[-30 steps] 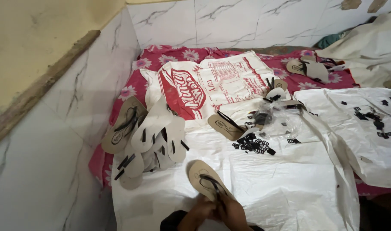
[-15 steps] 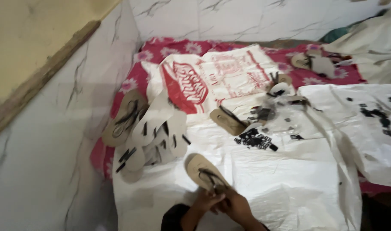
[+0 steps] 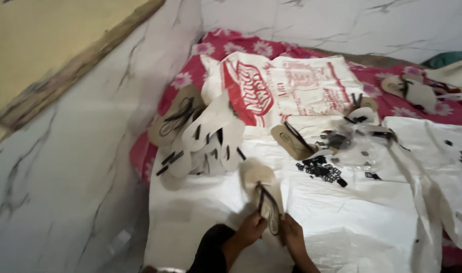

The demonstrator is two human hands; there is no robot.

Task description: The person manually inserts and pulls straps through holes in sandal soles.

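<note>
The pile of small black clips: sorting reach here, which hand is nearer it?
Right. The right hand lies below the pile of black clips; the left hand sits farther left, across the sandal.

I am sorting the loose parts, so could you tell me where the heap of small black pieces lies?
In the head view the heap of small black pieces lies on the white sheet, right of centre, just below the tan sandal.

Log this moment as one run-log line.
left hand: grip on beige flip-flop | right hand: grip on same flip-flop | surface: white sheet | nearby: sole pile, black small parts
</note>
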